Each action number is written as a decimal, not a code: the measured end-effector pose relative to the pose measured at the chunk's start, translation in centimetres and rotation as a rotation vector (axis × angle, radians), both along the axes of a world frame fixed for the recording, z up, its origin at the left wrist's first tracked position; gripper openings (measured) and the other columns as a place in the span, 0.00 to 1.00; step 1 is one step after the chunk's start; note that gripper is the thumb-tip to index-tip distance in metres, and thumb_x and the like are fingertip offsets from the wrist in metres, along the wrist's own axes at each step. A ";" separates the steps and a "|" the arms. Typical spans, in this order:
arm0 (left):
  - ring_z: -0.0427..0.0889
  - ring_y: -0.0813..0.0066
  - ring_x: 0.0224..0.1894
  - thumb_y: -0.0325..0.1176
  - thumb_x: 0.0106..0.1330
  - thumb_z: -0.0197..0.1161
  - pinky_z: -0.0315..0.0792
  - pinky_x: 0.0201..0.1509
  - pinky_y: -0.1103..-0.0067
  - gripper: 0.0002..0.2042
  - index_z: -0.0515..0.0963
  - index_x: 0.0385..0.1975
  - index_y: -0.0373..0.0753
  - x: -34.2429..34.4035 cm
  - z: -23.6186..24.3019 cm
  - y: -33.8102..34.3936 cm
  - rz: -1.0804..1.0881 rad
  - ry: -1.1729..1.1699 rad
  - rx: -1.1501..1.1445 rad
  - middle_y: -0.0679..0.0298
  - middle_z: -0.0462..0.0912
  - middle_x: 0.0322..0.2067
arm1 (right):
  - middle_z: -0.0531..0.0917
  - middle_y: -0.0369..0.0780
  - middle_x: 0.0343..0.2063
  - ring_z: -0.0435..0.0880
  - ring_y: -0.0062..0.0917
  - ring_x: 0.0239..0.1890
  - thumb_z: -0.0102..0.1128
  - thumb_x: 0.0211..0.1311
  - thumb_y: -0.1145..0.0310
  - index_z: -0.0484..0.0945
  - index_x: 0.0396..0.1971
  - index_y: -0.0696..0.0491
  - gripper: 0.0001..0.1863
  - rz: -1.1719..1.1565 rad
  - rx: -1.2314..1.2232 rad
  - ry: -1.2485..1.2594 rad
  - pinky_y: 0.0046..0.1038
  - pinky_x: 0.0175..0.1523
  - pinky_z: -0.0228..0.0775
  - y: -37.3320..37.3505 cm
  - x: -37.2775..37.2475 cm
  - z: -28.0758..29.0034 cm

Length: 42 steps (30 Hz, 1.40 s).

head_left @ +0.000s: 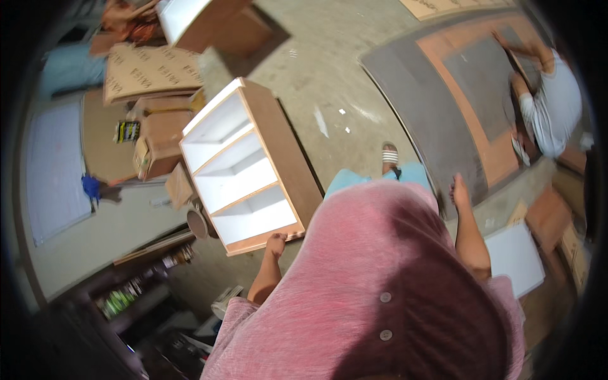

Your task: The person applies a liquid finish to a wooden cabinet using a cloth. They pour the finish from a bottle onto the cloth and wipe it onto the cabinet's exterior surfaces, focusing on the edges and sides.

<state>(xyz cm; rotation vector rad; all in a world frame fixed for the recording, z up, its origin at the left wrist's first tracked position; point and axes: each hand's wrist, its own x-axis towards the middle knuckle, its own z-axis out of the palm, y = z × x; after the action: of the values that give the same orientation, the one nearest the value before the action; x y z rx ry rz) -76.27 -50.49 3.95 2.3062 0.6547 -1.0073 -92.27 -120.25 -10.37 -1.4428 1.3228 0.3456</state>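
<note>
A wooden shelf cabinet with a white inside and three open compartments stands tilted in view on my left. My left hand is closed on the bottom front rail of this cabinet, near its corner. Out to my right side hangs my right hand, its fingers curled in and nothing visible in them. It is nearest to the edge of a large dark board with an orange-brown frame on it.
A co-worker in a light shirt bends over the board at right. At left is a workbench with a white sheet, a blue tool and cardboard boxes. Another cabinet stands farther off. White panel lies at right.
</note>
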 end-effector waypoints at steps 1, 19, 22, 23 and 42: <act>0.81 0.63 0.40 0.42 0.63 0.60 0.73 0.47 0.72 0.20 0.77 0.43 0.28 -0.2 0.1 -1.0 0.070 -0.006 0.015 0.52 0.84 0.37 | 0.67 0.28 0.17 0.62 0.18 0.15 0.36 0.60 0.27 0.78 0.43 0.47 0.38 -0.187 0.052 -0.017 0.25 0.21 0.55 0.1 1.9 1.1; 0.79 0.48 0.50 0.55 0.66 0.53 0.70 0.55 0.62 0.28 0.82 0.37 0.29 -4.3 0.1 -15.9 0.417 -0.138 0.093 0.44 0.82 0.40 | 0.78 0.45 0.41 0.78 0.40 0.40 0.41 0.64 0.34 0.64 0.63 0.54 0.41 0.710 0.048 -0.036 0.41 0.46 0.71 -7.8 32.5 1.3; 0.77 0.47 0.53 0.54 0.67 0.53 0.69 0.57 0.62 0.28 0.80 0.42 0.29 -6.8 4.3 -16.3 0.820 -0.052 -0.029 0.42 0.80 0.46 | 0.79 0.45 0.41 0.78 0.40 0.40 0.41 0.64 0.34 0.65 0.62 0.54 0.40 0.946 0.014 -0.115 0.41 0.47 0.71 -3.2 41.1 3.4; 0.76 0.48 0.55 0.54 0.67 0.53 0.69 0.58 0.63 0.28 0.79 0.44 0.29 -9.4 3.3 -17.1 0.868 -0.094 0.058 0.43 0.79 0.48 | 0.79 0.45 0.41 0.78 0.40 0.40 0.41 0.64 0.34 0.65 0.62 0.54 0.40 1.043 0.011 -0.134 0.41 0.47 0.71 -1.0 43.9 4.0; 0.81 0.52 0.44 0.50 0.57 0.61 0.73 0.47 0.62 0.21 0.83 0.39 0.37 -31.8 -0.7 -27.3 1.555 -0.187 0.246 0.50 0.83 0.40 | 0.79 0.45 0.41 0.78 0.42 0.42 0.46 0.62 0.35 0.67 0.60 0.55 0.39 2.080 -0.027 -0.376 0.42 0.50 0.70 29.4 49.2 11.9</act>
<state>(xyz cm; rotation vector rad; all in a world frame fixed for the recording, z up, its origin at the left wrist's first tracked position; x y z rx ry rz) -108.05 -77.75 3.24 1.2579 2.0129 0.0603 -43.03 -90.84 1.54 -2.2248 -0.9113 1.2108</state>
